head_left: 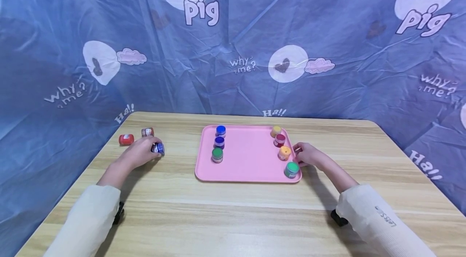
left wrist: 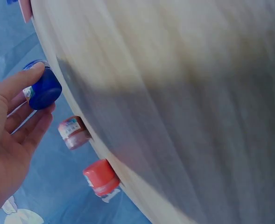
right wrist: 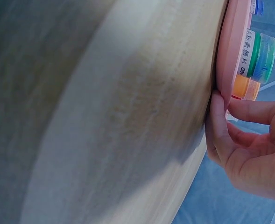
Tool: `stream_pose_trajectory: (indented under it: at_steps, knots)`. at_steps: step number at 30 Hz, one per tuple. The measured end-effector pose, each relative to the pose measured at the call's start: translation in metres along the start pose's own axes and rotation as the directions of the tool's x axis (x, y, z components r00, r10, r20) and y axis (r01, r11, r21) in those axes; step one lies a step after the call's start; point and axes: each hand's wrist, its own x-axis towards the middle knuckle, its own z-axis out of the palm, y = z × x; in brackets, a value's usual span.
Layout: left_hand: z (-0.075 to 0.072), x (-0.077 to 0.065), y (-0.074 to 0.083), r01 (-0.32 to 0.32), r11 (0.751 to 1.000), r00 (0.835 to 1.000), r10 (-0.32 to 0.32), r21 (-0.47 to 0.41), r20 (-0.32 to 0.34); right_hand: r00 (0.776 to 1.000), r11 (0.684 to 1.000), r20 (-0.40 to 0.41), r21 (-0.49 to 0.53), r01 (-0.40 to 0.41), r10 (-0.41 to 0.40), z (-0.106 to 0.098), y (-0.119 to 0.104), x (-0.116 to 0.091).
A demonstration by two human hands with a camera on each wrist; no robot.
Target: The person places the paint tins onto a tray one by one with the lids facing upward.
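Blue printed cloth [head_left: 204, 91] hangs behind a wooden table [head_left: 233, 216]. A red jar [head_left: 126, 139] sits left of the left hand [head_left: 140, 151], a brown jar [head_left: 147, 132] just beyond its knuckles; that hand's thumb and fingers pinch a dark blue jar [head_left: 158, 149]. Well right of this grip, a pink tray [head_left: 251, 156] bears three jars [head_left: 219, 142] toward its left end and four jars [head_left: 284, 153] beside the right hand [head_left: 308, 154], whose thumb and fingers pinch the tray's edge.

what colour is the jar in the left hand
The jar is deep blue, clearest in the left wrist view.
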Motion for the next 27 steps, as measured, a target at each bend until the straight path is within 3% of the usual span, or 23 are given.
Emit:
stream_pose_trajectory:
  at_steps: [8, 15, 27]
  knots:
    - [-0.003, 0.003, 0.021, -0.016, 1.0, 0.999, 0.016, -0.004, -0.038, 1.0, 1.0, 0.002, 0.011, 0.006, -0.006, 0.0, -0.002, -0.002]
    - [-0.002, 0.007, 0.04, -0.074, 0.997, 0.995, 0.072, -0.029, -0.07, 1.0, 1.0, 0.008, 0.014, -0.001, 0.001, 0.0, -0.002, -0.003]
    - [0.001, 0.011, 0.081, -0.124, 0.991, 0.989, 0.12, -0.042, -0.083, 1.0, 1.0, 0.005, 0.016, 0.003, -0.003, 0.001, -0.001, -0.003]
